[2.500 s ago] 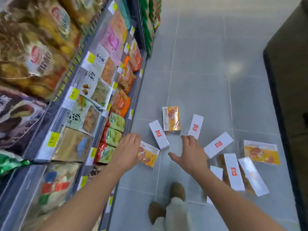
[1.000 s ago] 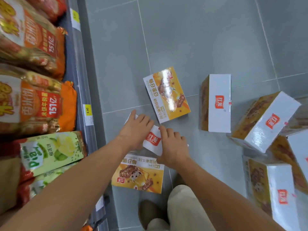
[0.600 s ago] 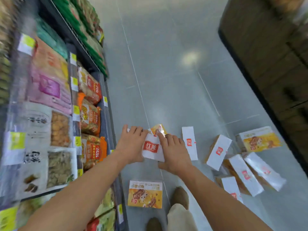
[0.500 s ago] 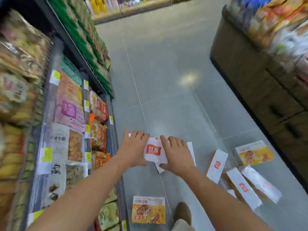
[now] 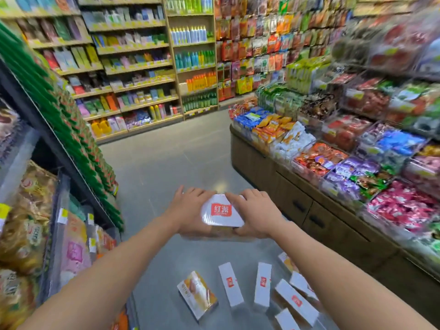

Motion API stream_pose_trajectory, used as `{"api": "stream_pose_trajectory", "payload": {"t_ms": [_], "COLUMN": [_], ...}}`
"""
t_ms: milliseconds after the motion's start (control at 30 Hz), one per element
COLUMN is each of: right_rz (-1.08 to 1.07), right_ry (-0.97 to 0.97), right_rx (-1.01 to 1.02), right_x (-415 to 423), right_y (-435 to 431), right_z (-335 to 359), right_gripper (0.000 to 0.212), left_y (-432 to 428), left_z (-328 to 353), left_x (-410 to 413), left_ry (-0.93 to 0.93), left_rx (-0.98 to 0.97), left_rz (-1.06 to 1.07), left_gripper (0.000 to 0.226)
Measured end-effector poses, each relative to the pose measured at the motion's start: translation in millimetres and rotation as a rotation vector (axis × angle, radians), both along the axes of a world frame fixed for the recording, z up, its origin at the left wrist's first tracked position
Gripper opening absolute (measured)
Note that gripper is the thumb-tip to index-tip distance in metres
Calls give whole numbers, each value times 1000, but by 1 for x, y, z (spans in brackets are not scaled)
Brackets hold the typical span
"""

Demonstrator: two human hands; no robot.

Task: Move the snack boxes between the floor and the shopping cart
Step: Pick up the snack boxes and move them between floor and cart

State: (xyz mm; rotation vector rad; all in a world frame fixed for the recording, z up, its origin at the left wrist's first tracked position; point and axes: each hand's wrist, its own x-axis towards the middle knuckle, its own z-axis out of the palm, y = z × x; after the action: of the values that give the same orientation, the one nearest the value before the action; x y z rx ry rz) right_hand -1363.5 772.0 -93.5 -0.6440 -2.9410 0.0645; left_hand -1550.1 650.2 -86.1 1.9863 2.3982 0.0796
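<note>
the left hand (image 5: 190, 211) and the right hand (image 5: 256, 214) clasp one snack box (image 5: 222, 214) between them at chest height, fingers curled over its far edge and palms pressed against its two short ends, white face with the red logo turned up. half a second ago the same box was only just off the floor (image 5: 166, 163), held low beside the bottom shelf; now it sits well above the grey tiles and the view has swung up from the ground to the whole aisle (the back wall of bottles and the open snack bins (image 5: 345, 163) on the right were out of sight before). the other boxes have not moved: an orange-faced box (image 5: 197, 294) lies lowest and furthest left, two white boxes (image 5: 231, 284) stand side by side just right of it, and a loose cluster of boxes (image 5: 295, 298) is partly hidden behind the right forearm. the left shelving (image 5: 71, 246) with its bagged snacks runs along the left edge. no shopping cart shows in this view.
</note>
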Motion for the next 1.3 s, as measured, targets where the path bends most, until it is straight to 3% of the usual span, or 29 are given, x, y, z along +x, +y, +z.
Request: {"api": "stream_pose_trajectory", "payload": {"t_ms": [267,433,633,1067,1300], "right_rz": [-205,-382,-555,-1099,-1432], "right_ry": [-44,-70,-157,-85,-52], "right_rx": [35,-52,7,-145,-168], "right_x": [168,326,503,837,979], "right_y": [36,57,74,42,22], "right_z": [56,65,75,33,7], "right_gripper": [91,92,97,97,95], "left_y": [79,144,192,271,302], "left_z": [52,63,69,52,32], "left_x": [150,301,476,841,1029], "left_ry": [17,49,7,153,237], "left_rx": [7,-90,-92,-199,-153], "left_rz": [-228,-364,-580,-1120,-1439], "left_gripper": [103,105,96,90,85]}}
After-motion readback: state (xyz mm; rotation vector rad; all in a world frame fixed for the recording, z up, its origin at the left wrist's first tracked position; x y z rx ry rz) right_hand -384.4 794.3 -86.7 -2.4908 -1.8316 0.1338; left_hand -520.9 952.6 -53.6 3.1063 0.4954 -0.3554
